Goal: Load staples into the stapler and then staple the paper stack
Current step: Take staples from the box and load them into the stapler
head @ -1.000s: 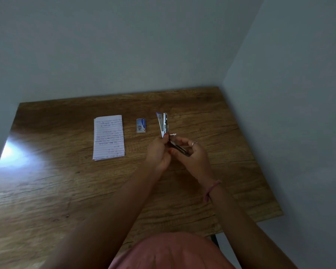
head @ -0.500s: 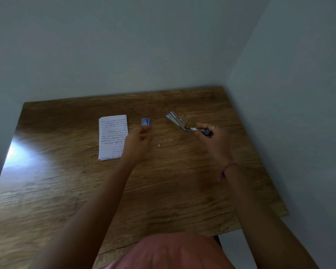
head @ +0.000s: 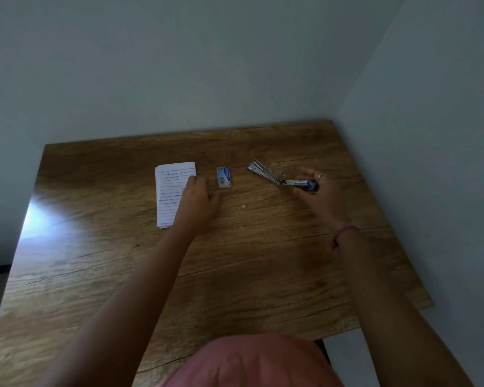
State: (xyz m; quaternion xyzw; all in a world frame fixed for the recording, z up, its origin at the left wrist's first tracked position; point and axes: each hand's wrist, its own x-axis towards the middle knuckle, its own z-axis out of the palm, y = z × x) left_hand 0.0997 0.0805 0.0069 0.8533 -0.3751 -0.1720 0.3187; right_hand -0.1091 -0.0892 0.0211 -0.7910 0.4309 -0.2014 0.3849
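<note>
Right hand (head: 317, 195) grips the opened stapler (head: 280, 178) by its base, just over the tabletop (head: 235, 275). Left hand (head: 200, 201), fingers loosely spread and empty, nears staple box (head: 224, 177) beside paper stack (head: 172, 191). Pinch box sides; keep stapler level.

Glossy wood table (head: 235, 275), metal stapler (head: 266, 174)

A wooden table (head: 235, 275) stands in a corner of plain grey-white walls (head: 179, 65), with glare on its left side.
</note>
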